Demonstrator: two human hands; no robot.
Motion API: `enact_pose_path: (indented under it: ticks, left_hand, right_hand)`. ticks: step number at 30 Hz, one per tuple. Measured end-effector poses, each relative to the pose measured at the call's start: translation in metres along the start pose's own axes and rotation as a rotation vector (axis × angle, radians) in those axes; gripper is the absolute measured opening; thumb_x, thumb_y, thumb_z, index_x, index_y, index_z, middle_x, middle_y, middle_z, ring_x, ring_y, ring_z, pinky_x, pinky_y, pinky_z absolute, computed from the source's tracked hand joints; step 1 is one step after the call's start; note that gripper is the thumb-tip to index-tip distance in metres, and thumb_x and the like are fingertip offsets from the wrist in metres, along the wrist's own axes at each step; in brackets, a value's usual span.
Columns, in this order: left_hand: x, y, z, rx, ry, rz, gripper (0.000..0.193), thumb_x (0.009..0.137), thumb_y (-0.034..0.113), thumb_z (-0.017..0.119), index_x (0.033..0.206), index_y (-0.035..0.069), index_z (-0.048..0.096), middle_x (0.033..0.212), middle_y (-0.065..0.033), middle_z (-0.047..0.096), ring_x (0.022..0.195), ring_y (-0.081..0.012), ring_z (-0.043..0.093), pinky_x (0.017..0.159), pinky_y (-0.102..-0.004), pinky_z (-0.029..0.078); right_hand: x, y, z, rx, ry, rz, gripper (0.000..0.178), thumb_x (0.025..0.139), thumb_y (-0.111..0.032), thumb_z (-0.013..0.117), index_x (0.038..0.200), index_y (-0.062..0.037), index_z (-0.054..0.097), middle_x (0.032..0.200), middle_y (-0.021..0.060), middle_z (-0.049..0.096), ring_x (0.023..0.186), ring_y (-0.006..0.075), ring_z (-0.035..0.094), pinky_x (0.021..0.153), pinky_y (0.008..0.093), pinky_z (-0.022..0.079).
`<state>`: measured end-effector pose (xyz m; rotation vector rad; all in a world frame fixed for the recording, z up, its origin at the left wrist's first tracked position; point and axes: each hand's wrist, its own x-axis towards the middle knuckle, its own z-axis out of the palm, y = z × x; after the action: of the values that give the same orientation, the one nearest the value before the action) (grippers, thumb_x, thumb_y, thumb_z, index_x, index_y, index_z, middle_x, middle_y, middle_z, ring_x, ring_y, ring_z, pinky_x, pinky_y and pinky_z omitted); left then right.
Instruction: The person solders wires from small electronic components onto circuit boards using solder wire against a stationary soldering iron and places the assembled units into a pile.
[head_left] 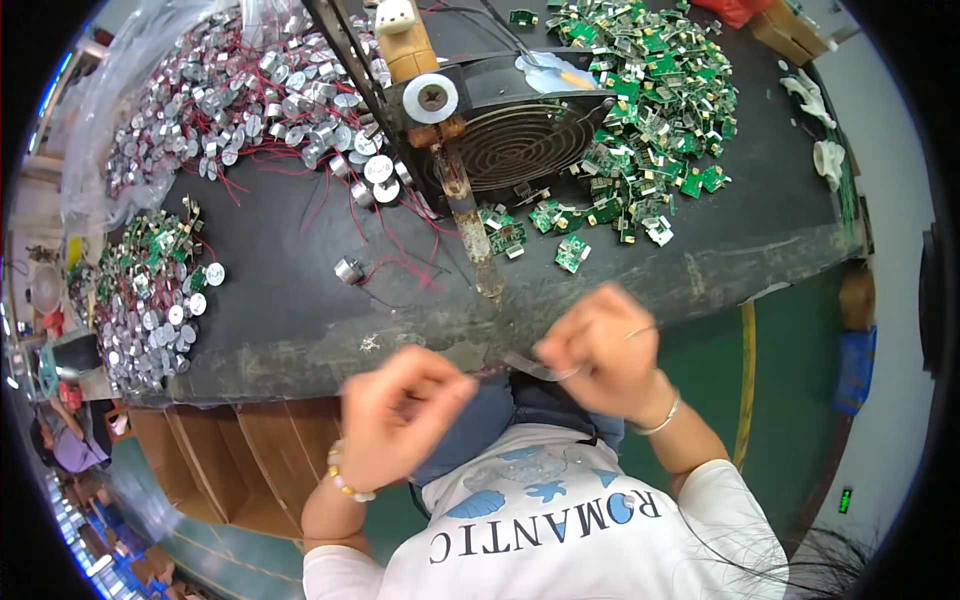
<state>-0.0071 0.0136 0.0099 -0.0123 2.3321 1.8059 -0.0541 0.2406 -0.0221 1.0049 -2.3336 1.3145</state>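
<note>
My left hand (405, 412) is closed in a pinch just off the table's front edge; whatever its fingertips hold, if anything, is hidden. To its right, my right hand (608, 350) is also pinched, slightly blurred, with a thin translucent strip (535, 368) curving out from its fingertips toward the left. Ahead of both hands, a soldering iron (466, 220) is fixed on a stand, its tip slanting down toward the table edge. A small silver motor (349, 270) with red and dark wires lies alone left of the tip. One green circuit board (572, 253) rests right of it.
Behind the iron stands a black fan (520, 145). Many wired motors (270, 100) are heaped at the far left, green circuit boards (660, 90) at the far right. Motors with boards (160, 300) pile up at the left edge. Cardboard boxes (235, 460) sit below the table.
</note>
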Motion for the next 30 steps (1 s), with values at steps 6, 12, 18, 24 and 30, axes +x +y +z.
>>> enact_pose_path:
  ticks: [6, 12, 18, 24, 30]
  left_hand:
    - [0.037, -0.024, -0.006, 0.391, 0.402, 0.296, 0.007, 0.080, 0.001, 0.069, 0.083, 0.002, 0.063, 0.062, -0.0027, 0.055, 0.050, -0.0060, 0.044, 0.047, -0.0212, 0.037]
    - [0.008, -0.035, 0.008, 0.130, 0.236, 0.180, 0.006, 0.079, -0.002, 0.068, 0.083, 0.000, 0.064, 0.074, -0.0017, 0.060, 0.058, -0.0050, 0.049, 0.053, -0.0196, 0.040]
    - [0.010, -0.031, 0.011, 0.082, 0.239, 0.104, 0.006, 0.081, -0.002, 0.068, 0.087, -0.001, 0.066, 0.073, -0.0002, 0.061, 0.059, -0.0027, 0.050, 0.053, -0.0176, 0.040]
    - [0.010, -0.029, 0.010, -0.013, 0.174, 0.036, 0.006, 0.082, -0.002, 0.068, 0.087, -0.001, 0.066, 0.070, 0.0014, 0.061, 0.060, -0.0026, 0.050, 0.055, -0.0180, 0.039]
    - [0.021, -0.030, 0.015, -0.051, 0.128, 0.094, 0.006, 0.080, -0.002, 0.068, 0.084, 0.000, 0.064, 0.069, 0.0031, 0.052, 0.060, -0.0047, 0.041, 0.055, -0.0211, 0.033]
  right_hand:
    - [0.007, 0.036, -0.009, -0.389, 0.069, 0.182, 0.024, 0.067, 0.006, 0.066, 0.083, -0.0021, 0.051, 0.101, 0.0123, 0.063, 0.077, 0.0290, 0.059, 0.066, 0.0373, 0.048]
    - [-0.007, 0.031, -0.019, -0.316, 0.153, 0.278, 0.022, 0.067, 0.008, 0.065, 0.081, -0.0018, 0.051, 0.090, 0.0103, 0.063, 0.065, 0.0246, 0.058, 0.058, 0.0325, 0.048]
    - [0.012, 0.032, -0.020, -0.483, 0.049, 0.246, 0.024, 0.068, -0.003, 0.075, 0.077, -0.0039, 0.053, 0.093, 0.0065, 0.064, 0.082, 0.0269, 0.056, 0.065, 0.0351, 0.047]
    - [-0.009, 0.019, -0.011, -0.316, 0.008, 0.143, 0.021, 0.070, 0.000, 0.073, 0.076, -0.0031, 0.053, 0.096, 0.0093, 0.065, 0.070, 0.0251, 0.058, 0.062, 0.0337, 0.048]
    - [0.006, 0.027, 0.000, -0.259, 0.079, 0.153, 0.024, 0.071, -0.003, 0.076, 0.076, -0.0028, 0.053, 0.086, 0.0083, 0.060, 0.061, 0.0233, 0.058, 0.054, 0.0332, 0.047]
